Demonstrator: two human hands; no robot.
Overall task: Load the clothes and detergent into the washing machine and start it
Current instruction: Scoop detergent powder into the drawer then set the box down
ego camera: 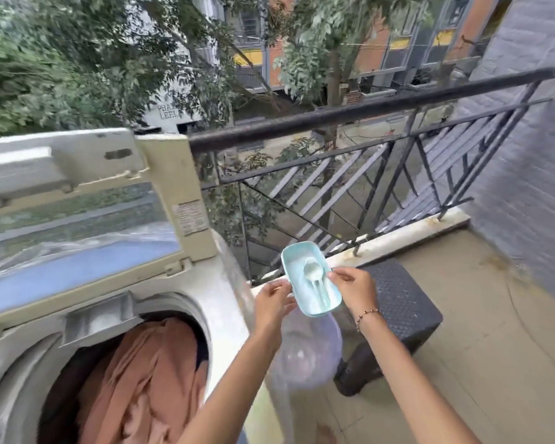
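Outdoors, on a balcony. Both hands are holding a pale blue detergent box [311, 280] at centre-right of the frame, to the right of the washing machine [116, 315]. The left hand [274, 301] is pinching the box's left edge, fingers closed on it; the right hand [354, 288] is clamped on the right rim, thumb over the top. A small scoop [314, 275] is lying inside on what is probably white powder, though blur is making that hard to confirm.

The clothes [141, 379], rust-orange fabric, are already sitting in the drum at lower left, with the lid [77, 200] standing open above at left. The dispenser drawer [100, 318] is showing at the drum's upper rim.

Step in hand, as I judge it: getting detergent out. Doing it well is likely meaning keeping the box level so no powder is spilling, freeing the right hand for the scoop while the left is taking the full weight, and carrying it over the machine before tipping.

Surroundings: a black woven stool [401, 309] is standing just below the hands at right; a dark metal railing [366, 110] is crossing the frame's middle, trees and buildings beyond; a grey brick wall [532, 155] is at far right. The tiled floor [478, 363] is looking stained.
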